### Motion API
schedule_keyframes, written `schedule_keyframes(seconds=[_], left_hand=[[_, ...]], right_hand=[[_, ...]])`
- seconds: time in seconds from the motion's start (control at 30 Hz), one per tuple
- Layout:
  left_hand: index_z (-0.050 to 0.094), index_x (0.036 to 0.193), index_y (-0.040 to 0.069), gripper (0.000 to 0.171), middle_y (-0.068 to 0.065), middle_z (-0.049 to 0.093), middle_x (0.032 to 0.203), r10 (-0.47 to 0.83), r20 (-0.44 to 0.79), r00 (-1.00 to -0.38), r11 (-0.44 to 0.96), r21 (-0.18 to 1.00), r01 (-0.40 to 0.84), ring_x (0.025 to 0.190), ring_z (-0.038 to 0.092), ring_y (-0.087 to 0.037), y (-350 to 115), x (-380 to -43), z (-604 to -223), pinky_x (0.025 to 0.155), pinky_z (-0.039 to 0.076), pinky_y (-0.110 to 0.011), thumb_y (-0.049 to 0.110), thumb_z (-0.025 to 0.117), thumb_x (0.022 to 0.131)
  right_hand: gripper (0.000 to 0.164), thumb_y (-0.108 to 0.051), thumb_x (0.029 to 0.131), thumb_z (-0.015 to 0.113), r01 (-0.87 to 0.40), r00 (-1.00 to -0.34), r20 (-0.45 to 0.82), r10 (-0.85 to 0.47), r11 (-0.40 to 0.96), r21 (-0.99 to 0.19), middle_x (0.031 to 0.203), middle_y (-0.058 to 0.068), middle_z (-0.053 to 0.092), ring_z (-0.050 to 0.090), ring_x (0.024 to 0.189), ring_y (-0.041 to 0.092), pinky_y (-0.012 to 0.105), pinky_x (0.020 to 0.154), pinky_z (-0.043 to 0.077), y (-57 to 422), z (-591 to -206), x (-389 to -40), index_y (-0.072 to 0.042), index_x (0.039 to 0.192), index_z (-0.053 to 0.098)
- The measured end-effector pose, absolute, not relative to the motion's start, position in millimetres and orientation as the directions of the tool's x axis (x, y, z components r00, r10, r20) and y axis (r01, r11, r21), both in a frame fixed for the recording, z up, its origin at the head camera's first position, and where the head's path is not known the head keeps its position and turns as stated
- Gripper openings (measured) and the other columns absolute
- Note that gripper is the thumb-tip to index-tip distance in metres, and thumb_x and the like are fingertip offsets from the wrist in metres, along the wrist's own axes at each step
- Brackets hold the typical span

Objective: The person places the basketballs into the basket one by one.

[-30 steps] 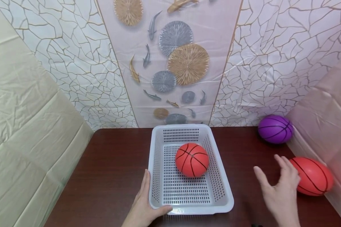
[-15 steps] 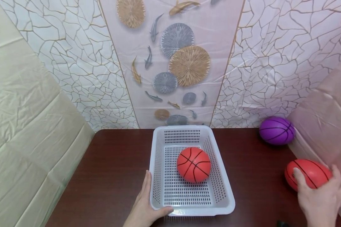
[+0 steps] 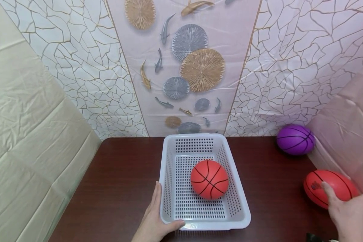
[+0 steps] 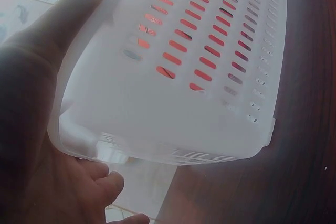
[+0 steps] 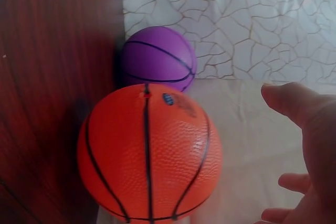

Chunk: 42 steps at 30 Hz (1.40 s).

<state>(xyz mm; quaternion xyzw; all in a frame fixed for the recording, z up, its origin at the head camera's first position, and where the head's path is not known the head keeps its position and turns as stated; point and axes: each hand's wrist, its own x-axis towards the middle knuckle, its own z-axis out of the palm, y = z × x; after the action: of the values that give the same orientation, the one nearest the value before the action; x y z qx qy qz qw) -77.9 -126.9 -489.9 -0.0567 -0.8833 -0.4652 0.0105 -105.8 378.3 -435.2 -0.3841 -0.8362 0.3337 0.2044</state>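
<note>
My left hand [image 3: 152,216] holds the near left corner of a white plastic basket [image 3: 204,224], its thumb over the near rim and its fingers along the left side. Inside the basket rests a small red toy basketball [image 3: 209,179] with black lines, glimpsed as red through the slots in the left wrist view. At the far right of the table lies another toy basketball [image 5: 149,153], orange-red in the right wrist view. My right hand [image 3: 352,210] hovers at its near side, thumb and fingers spread apart. The right wrist view shows a gap between the hand and this ball.
A purple toy basketball [image 3: 295,139] sits in the back right corner of the dark wood table [image 3: 121,188]. Beige cloth walls [image 3: 338,141] border the right and left sides. Patterned cloth [image 3: 196,67] hangs along the back.
My right hand has moved right, to beside the red ball on the table, still spread. In the basket, the ball has rolled slightly toward me and to the right. The left hand stays put.
</note>
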Motion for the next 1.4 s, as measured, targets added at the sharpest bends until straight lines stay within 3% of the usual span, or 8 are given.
schedule_keyframes(seconds=[0.23,0.4,0.53,1.03,1.4], left_hand=[[-0.001,0.157,0.03,0.132,0.011,0.001,0.162,0.094,0.083,-0.992,0.564,0.817,0.122,0.142,0.023,-0.035,-127,-76,-489,0.106,0.03,-0.057,0.066,0.082,0.06],[0.0,0.157,0.029,0.132,0.012,0.0,0.162,0.094,0.083,-0.992,0.573,0.81,0.122,0.142,0.023,-0.036,-127,-76,-489,0.106,0.029,-0.059,0.067,0.081,0.06],[0.001,0.158,0.026,0.132,0.013,-0.001,0.162,0.094,0.083,-0.992,0.58,0.806,0.122,0.142,0.023,-0.035,-127,-77,-489,0.106,0.029,-0.059,0.068,0.08,0.061],[0.001,0.158,0.024,0.131,0.013,-0.002,0.162,0.091,0.064,-0.994,0.581,0.807,0.105,0.141,0.025,-0.038,-127,-77,-488,0.103,0.03,-0.062,0.067,0.08,0.062],[-0.004,0.156,0.032,0.131,0.013,-0.003,0.162,0.097,0.055,-0.994,0.572,0.814,0.101,0.141,0.023,-0.037,-128,-77,-489,0.104,0.028,-0.063,0.066,0.081,0.062]], right_hand=[[0.101,-0.047,0.086,0.066,0.458,-0.652,0.127,0.748,0.521,-0.72,0.151,0.037,0.004,0.001,0.139,0.053,0.065,0.109,0.002,382,-444,-107,-0.003,0.154,0.005],[0.102,-0.049,0.085,0.066,0.441,-0.669,0.153,0.727,0.555,-0.705,0.154,0.029,-0.001,-0.004,0.139,0.049,0.066,0.107,-0.002,382,-450,-110,0.0,0.153,0.008],[0.104,-0.05,0.085,0.065,0.471,-0.692,0.116,0.712,0.567,-0.676,0.15,0.033,-0.001,-0.004,0.136,0.05,0.071,0.103,0.002,384,-453,-113,0.003,0.152,0.005],[0.111,-0.047,0.078,0.074,0.457,-0.728,0.12,0.675,0.607,-0.65,0.144,0.041,0.002,0.0,0.132,0.057,0.078,0.094,0.011,389,-462,-119,-0.005,0.155,0.005],[0.116,-0.047,0.079,0.074,0.47,-0.73,0.092,0.677,0.595,-0.652,0.148,0.037,-0.008,-0.007,0.134,0.054,0.076,0.099,0.007,395,-464,-122,0.0,0.152,-0.002]])
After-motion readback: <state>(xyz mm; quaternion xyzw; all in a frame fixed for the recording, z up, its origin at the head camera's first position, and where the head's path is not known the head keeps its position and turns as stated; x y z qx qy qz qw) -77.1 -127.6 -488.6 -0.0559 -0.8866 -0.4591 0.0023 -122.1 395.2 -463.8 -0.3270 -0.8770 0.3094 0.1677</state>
